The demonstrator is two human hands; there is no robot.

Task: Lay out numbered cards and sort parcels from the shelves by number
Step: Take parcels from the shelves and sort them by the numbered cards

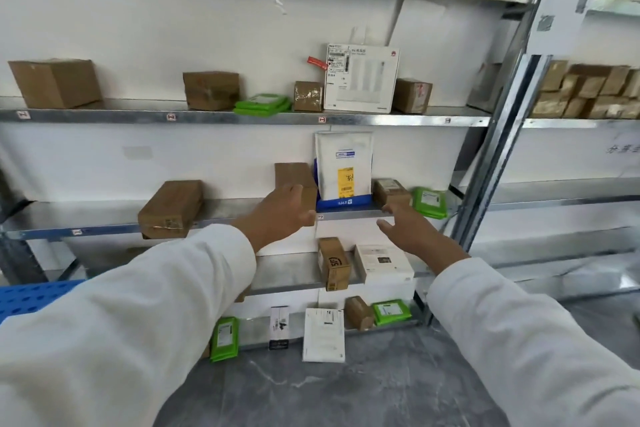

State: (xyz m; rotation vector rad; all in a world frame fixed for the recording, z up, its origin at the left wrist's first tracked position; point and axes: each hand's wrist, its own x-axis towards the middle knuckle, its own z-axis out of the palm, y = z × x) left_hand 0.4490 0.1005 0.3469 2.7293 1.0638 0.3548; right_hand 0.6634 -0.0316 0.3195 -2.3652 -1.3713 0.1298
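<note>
Your left hand (pixel 282 210) is up at the brown box (pixel 294 175) in the middle of the frame. The box stands on the middle shelf (pixel 104 215), right at its front edge. Your fingers lie over the lower front of the box and your thumb points to the right under it. I cannot tell if you are holding it or only touching it.

Your right hand (pixel 407 227) is open, with the fingers spread and nothing in it. It hangs just below the shelf edge, a bit right of the middle. The small brown box (pixel 389 191) sits just above it. The white bag parcel (pixel 343 163) stands in a blue holder (pixel 343 203) between your two hands.

The brown box looks like stiff cardboard. It should keep its shape and it is likely not heavy. Take it by its two side faces, one hand on each, so it cannot tip off the edge.

The white bag looks soft and floppy. It may bend or slip, so hold it low with both hands, not by one top corner.
</note>
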